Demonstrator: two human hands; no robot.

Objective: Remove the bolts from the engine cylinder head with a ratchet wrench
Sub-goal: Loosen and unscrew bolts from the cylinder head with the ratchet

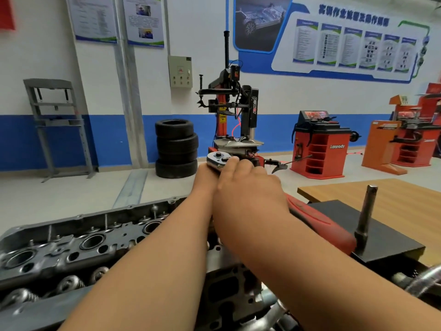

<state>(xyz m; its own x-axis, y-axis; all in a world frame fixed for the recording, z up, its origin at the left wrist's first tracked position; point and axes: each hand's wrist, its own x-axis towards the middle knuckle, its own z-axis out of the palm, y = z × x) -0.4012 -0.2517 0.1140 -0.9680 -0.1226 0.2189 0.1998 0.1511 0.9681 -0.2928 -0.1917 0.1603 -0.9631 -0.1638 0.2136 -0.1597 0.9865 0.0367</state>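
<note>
The grey engine cylinder head (71, 242) lies across the lower left, with round bores and valve springs showing. The ratchet wrench has its chrome head (217, 161) raised beyond the cylinder head's far right end, and its red handle (322, 225) runs down to the right with no hand on it. My right hand (248, 185) lies over the wrench's neck, one fingertip on the chrome head. My left hand (205, 173) sits just under and left of the wrench head; its fingers are hidden behind my right hand. No bolt or socket is visible under the hands.
A steel bar (365, 218) stands upright on a black plate (391, 244) at the right, beside a wooden table (405, 194). Beyond are a stack of tyres (176, 149), a tyre changer (231, 115) and red wheel balancers (319, 149) on the open floor.
</note>
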